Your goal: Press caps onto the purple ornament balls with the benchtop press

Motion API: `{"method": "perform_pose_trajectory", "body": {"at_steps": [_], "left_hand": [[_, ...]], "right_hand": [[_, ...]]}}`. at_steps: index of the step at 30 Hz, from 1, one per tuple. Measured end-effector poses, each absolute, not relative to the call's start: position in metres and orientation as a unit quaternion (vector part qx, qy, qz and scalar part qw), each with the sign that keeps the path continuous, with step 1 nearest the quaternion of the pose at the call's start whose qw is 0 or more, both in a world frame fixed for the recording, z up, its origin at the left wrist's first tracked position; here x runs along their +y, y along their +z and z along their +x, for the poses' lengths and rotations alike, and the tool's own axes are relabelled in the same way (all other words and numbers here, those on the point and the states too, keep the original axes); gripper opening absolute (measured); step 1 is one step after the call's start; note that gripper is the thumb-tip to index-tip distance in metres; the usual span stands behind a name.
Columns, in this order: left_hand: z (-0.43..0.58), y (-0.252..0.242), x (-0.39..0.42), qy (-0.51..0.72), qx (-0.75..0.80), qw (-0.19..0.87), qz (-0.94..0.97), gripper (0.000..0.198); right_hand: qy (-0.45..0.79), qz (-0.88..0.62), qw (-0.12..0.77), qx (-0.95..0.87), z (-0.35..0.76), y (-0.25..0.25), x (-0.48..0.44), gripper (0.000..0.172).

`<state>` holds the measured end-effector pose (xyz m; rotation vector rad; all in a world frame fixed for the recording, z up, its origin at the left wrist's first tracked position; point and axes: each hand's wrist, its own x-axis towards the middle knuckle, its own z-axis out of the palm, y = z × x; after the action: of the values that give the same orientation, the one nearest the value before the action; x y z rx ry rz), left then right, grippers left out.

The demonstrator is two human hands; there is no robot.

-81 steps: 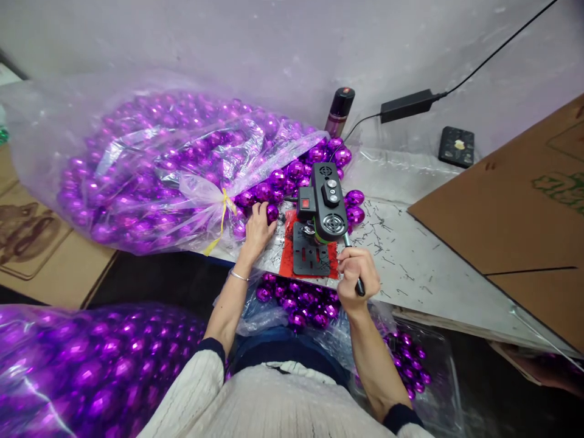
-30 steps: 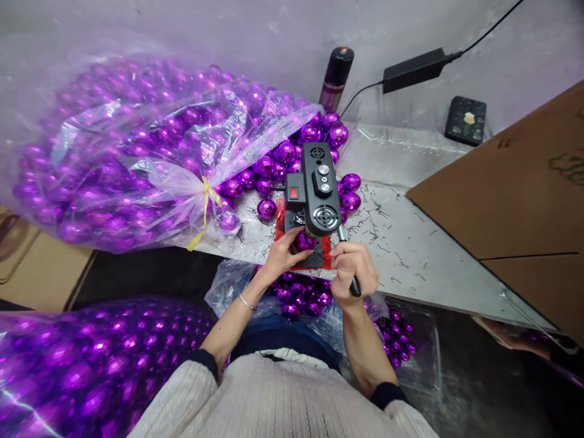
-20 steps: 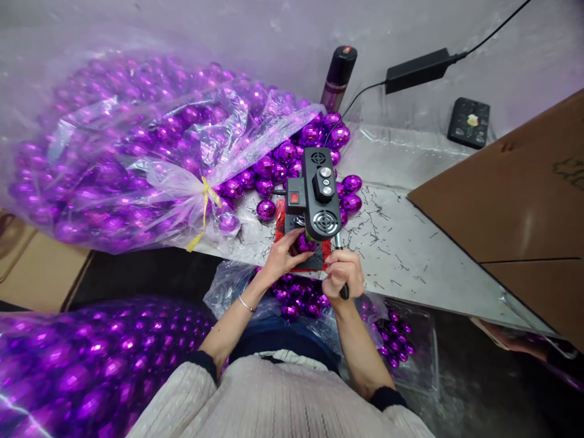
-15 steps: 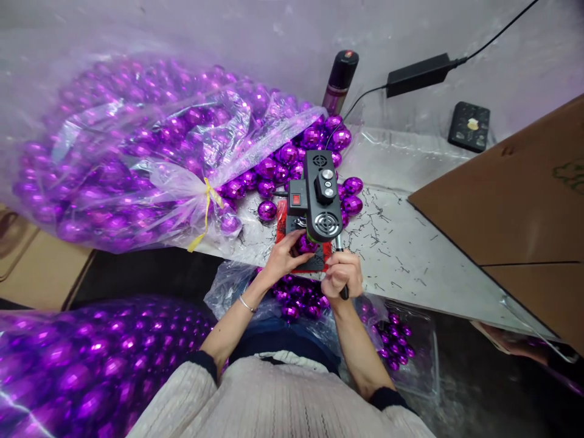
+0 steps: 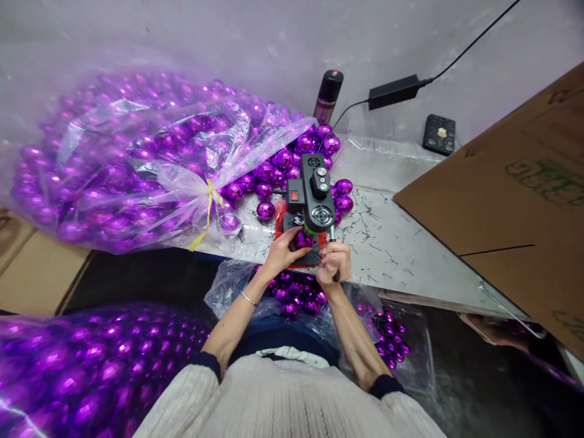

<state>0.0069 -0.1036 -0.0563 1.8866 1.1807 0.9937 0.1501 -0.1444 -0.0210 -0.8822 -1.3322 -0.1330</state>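
A small black bench machine (image 5: 317, 193) with a red switch stands on the white table over a red and dark base plate. Under its front end sits a shiny purple ornament ball (image 5: 302, 239), partly covered by the machine head. Thumb and fingers of my left hand (image 5: 283, 250) close around this ball from the left. My right hand (image 5: 334, 263) is wrapped round the machine's lever handle (image 5: 336, 277), whose dark tip shows below the fist. Several loose purple balls (image 5: 264, 210) lie left of and behind the machine.
A large clear bag of purple balls (image 5: 137, 158) fills the table's left side. More balls (image 5: 292, 295) lie in plastic at my lap. A cardboard box (image 5: 502, 201) stands at right. A spray can (image 5: 328, 97), power adapter (image 5: 395, 91) and dark case (image 5: 438, 134) are behind.
The camera view has turned slightly right, so the table things appear shifted left. My right hand stays on the lever, which sits slightly differently; my left hand still holds the ball.
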Motion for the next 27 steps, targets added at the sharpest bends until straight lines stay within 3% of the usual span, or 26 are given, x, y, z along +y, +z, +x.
{"method": "perform_pose_trajectory", "body": {"at_steps": [4,9,16,22,27], "left_hand": [[0.008,-0.057,-0.099,0.391,0.452,0.339,0.727,0.063],[0.008,-0.054,-0.103,0.394,0.455,0.365,0.711,0.066],[-0.03,-0.08,-0.183,0.4,0.432,0.284,0.757,0.07],[-0.044,-0.132,-0.218,0.159,0.442,0.315,0.825,0.07],[-0.019,-0.154,-0.199,-0.026,0.487,0.267,0.831,0.065]], "right_hand": [[-0.091,-0.376,0.685,-0.618,0.155,-0.015,-0.142,0.036],[-0.013,-0.433,0.684,-0.588,0.155,0.038,-0.15,0.037],[0.017,-0.463,0.663,-0.588,0.152,0.074,-0.154,0.04],[0.003,-0.45,0.673,-0.586,0.149,0.059,-0.157,0.039],[-0.001,-0.456,0.67,-0.586,0.15,0.056,-0.158,0.038]]}}
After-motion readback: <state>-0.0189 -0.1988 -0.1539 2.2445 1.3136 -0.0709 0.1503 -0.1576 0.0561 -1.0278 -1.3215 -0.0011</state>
